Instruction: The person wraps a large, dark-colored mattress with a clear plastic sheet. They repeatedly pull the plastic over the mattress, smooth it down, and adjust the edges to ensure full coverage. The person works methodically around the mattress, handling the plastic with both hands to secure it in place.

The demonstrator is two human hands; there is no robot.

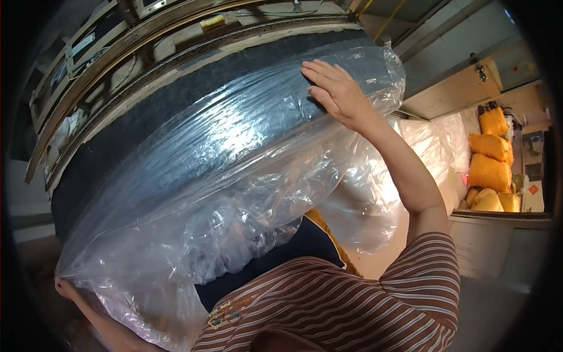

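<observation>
A clear plastic film (234, 129) lies over the dark, long work surface (141, 120) in front of me. It is wrinkled and shiny, and its loose near part hangs in folds toward my body. At the far left, my left hand (64, 288) is closed on the film's edge and pulls a corner of it taut. Only part of that hand shows. My right hand (337, 91) rests on the film toward the far right of the surface, its fingers stretched out and palm down, with nothing gripped.
Behind the surface runs a rail (176, 70) with a frame of bars, and a small yellow block (212, 23) lies there. More clear film (431, 144) hangs on the right. Beyond it, orange bundles (490, 172) are stacked near a wooden panel (451, 91).
</observation>
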